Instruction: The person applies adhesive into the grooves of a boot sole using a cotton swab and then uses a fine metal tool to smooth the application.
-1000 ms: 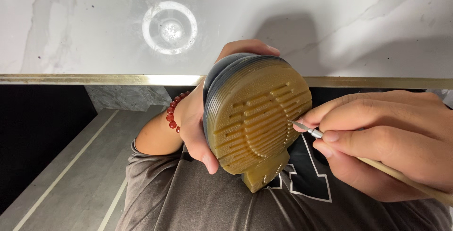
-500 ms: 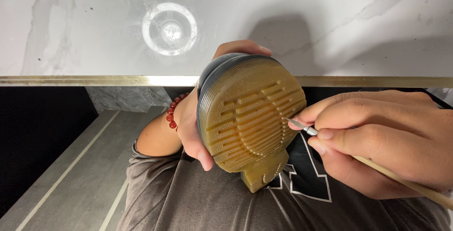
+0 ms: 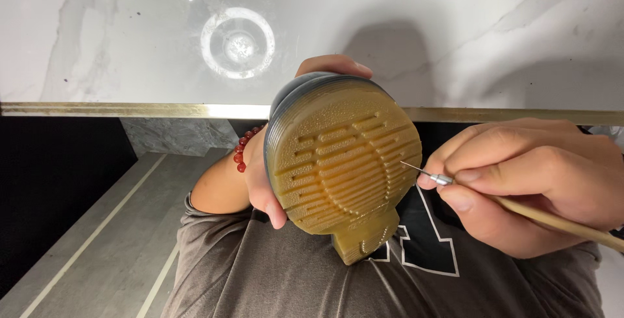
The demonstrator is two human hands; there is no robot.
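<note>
My left hand (image 3: 263, 185) grips a shoe (image 3: 341, 165) from behind, turning its ridged tan rubber sole toward the camera; a red bead bracelet (image 3: 244, 152) circles that wrist. My right hand (image 3: 526, 185) pinches a thin wooden-handled pick (image 3: 448, 179) whose metal needle tip rests at the sole's right edge, among the tread grooves. The shoe's dark upper shows only as a rim at the top left, and the rest of it is hidden behind the sole.
A white marble tabletop (image 3: 455, 38) with a gold edge strip (image 3: 130, 109) spans the top, showing a round light reflection (image 3: 237, 43). Below are my grey shirt (image 3: 273, 279) with white lettering and a grey striped floor (image 3: 97, 246).
The shoe has rotated slightly and shifted left in my left hand. My right hand moved the pick's tip from the sole's middle right edge outward, so the needle now shows.
</note>
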